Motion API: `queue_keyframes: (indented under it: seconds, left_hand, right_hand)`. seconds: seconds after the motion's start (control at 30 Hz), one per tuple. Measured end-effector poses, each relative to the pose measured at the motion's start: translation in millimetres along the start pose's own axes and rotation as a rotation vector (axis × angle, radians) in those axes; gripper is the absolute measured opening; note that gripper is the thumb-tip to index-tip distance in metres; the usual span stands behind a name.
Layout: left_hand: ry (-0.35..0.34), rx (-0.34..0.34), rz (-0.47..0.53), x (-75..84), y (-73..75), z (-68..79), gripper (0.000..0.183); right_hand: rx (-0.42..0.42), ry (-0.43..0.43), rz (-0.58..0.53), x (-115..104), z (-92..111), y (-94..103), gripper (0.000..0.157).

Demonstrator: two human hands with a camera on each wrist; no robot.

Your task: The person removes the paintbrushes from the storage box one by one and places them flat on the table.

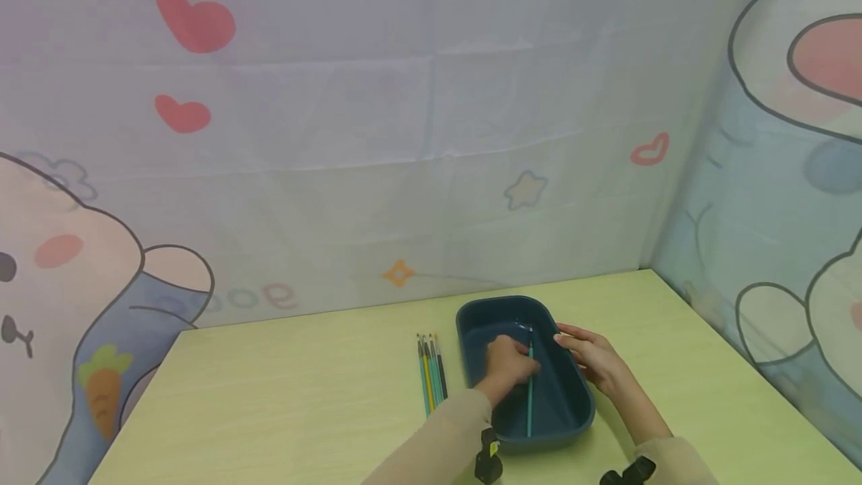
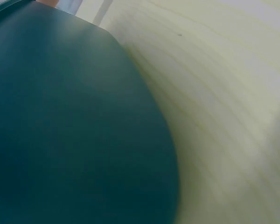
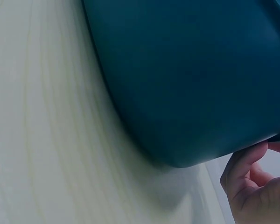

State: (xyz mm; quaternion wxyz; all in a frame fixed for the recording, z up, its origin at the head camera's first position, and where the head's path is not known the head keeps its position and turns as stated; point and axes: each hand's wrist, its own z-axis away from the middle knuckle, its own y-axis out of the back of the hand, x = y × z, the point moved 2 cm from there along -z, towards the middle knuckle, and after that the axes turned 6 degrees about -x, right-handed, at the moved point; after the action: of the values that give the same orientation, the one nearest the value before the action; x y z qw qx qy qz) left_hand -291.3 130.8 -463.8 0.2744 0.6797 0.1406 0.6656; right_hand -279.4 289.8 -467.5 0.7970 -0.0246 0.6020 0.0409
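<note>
A dark blue rectangular basin sits on the table, its outer wall filling much of the left wrist view. Inside it is a paintbrush with a teal handle, tip toward the far end. My left hand reaches over the basin's near left side, and its curled fingers pinch the brush around mid-handle; the fingertips are partly hidden. At the right side, my right hand grips the basin's rim, thumb at the edge and fingers outside. In the right wrist view, the curled right hand touches the basin's rim.
Several paintbrushes with teal, yellow and dark handles lie side by side just left of the basin. The pale wooden table meets a printed cloth backdrop behind and on the right.
</note>
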Motion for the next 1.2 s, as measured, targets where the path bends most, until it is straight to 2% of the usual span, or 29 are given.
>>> queue_keyframes:
  seconds: [0.57, 0.77, 0.87, 1.2]
  left_hand:
    - [0.107, -0.025, 0.219, 1.8, 1.0, -0.6, 0.023]
    - [0.061, -0.021, 0.151, 1.6, 3.6, 1.9, 0.024]
    - [0.047, -0.024, 0.149, 1.4, 6.5, 3.9, 0.025]
    - [0.021, -0.060, 0.270, 1.1, 18.8, 6.5, 0.025]
  right_hand:
    - [-0.007, 0.009, 0.009, -1.0, 0.7, 0.1, 0.062]
    - [-0.009, 0.006, 0.001, 0.4, 0.6, 0.1, 0.063]
    - [-0.001, 0.000, 0.007, 1.2, 0.7, -0.6, 0.063]
    - [0.015, -0.011, 0.037, 1.5, -0.5, -0.7, 0.062]
